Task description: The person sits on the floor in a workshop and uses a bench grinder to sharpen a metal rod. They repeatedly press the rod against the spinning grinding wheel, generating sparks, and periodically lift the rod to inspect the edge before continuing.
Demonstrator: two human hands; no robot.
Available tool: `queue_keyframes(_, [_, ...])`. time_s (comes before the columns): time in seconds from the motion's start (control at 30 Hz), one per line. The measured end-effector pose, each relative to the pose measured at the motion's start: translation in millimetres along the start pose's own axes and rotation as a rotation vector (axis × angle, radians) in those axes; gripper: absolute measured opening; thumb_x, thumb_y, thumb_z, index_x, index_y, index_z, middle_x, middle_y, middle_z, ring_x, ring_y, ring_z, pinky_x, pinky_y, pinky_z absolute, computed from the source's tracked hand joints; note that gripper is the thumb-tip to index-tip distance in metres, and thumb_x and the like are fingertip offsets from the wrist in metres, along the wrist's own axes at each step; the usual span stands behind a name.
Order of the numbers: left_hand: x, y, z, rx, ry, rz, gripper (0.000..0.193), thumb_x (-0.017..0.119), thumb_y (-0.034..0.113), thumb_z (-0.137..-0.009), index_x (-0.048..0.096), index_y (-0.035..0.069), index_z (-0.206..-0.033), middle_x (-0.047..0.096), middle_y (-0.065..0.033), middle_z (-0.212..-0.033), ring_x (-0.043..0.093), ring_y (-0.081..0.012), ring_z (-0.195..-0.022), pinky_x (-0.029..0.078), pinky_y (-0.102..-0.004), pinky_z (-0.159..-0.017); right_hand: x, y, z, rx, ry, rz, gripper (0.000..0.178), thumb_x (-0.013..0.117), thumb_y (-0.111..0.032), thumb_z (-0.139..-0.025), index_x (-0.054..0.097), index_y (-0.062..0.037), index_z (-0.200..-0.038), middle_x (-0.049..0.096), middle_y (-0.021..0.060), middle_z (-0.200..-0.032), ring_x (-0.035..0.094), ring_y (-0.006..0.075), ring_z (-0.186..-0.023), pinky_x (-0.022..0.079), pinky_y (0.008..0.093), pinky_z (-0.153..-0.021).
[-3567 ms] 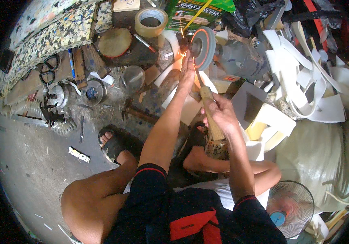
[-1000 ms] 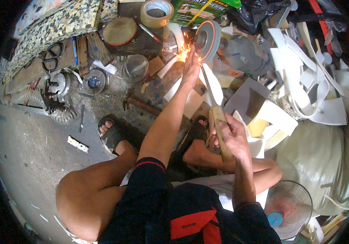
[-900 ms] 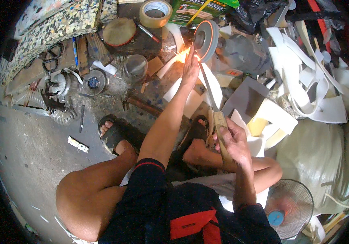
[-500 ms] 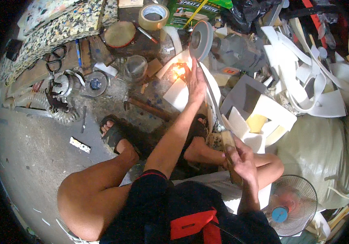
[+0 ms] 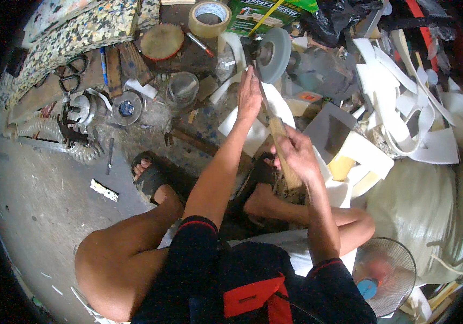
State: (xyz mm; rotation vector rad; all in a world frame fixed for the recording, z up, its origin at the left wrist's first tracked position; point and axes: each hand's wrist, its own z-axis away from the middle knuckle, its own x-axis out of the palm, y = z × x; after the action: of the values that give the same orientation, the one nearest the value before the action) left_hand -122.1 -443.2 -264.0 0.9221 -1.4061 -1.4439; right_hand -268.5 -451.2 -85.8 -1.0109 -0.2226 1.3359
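Handle (image 5: pixel 278 131) of pale wood in the right hand (image 5: pixel 299 155), gripped round with curled fingers, butt end toward the near side. Long, narrow blade (image 5: pixel 266 105) running on from it, slanting far and left to the left hand (image 5: pixel 250 100). Left fingers nearly straight and close together, laid over the blade, a short stretch of metal showing past the fingertips; cannot tell about any pinch from the hidden side. Far end of the blade just left of an upright grey grinding wheel (image 5: pixel 274 55); touching or slightly apart, cannot tell.

Right of the wheel, a grey motor housing (image 5: pixel 320 73). Nearer, right of the hands, a dark grey sheet (image 5: pixel 328 127) and cream foam pieces (image 5: pixel 365 154), then a tangle of white foam offcuts (image 5: pixel 369 81).

Left of the left hand, a clear plastic cup (image 5: pixel 183 89); nearer, a hammer (image 5: pixel 195 141) lying on the floor. On the far side, a roll of tape (image 5: pixel 210 31), a red-tipped marker (image 5: pixel 200 45), a tan disc (image 5: pixel 162 41) with a red rim. Far left, black-handled scissors (image 5: pixel 70 83) and stacked speckled foam (image 5: pixel 86 46). Near right, a wire-fronted fan (image 5: pixel 385 267) beside a pale sack (image 5: pixel 420 216).
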Motion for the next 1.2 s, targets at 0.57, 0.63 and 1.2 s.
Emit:
queue_keyframes(0.57, [14,-4,-35,-0.140,-0.096,0.101,0.056,0.029,0.040,-0.105,0.035,0.009,-0.152,0.031,-0.0175,-0.158,0.031,-0.0331,-0.145,0.023,-0.0381,-0.120,-6,-20,-34,0.029,0.002,-0.069,0.036,0.050,-0.018,-0.101,0.054,-0.0001,-0.132,0.062,0.0060,-0.079,0.058,0.0118,-0.056,0.050,0.0269,-0.051])
queue_keyframes(0.63, [16,-5,-34,-0.133,-0.080,0.077,0.056,0.029,0.039,-0.105,0.035,0.009,-0.152,0.031,-0.0168,-0.158,0.029,-0.0332,-0.146,0.022,-0.0384,-0.120,-6,-16,-18,0.051,0.022,-0.051,0.039,0.047,-0.016,-0.101,0.052,-0.0044,-0.137,0.060,0.0067,-0.079,0.058,0.0120,-0.055,0.051,0.0269,-0.050])
queue_keyframes(1.2, [19,42,49,-0.166,-0.096,0.316,0.053,0.033,0.030,-0.105,0.035,0.004,-0.151,0.037,-0.0204,-0.152,0.036,-0.0306,-0.140,0.027,-0.0393,-0.117,-32,25,119,0.006,0.022,-0.080,0.042,0.045,-0.010,-0.102,0.047,-0.0039,-0.144,0.060,0.0045,-0.078,0.055,0.0110,-0.055,0.049,0.0250,-0.052])
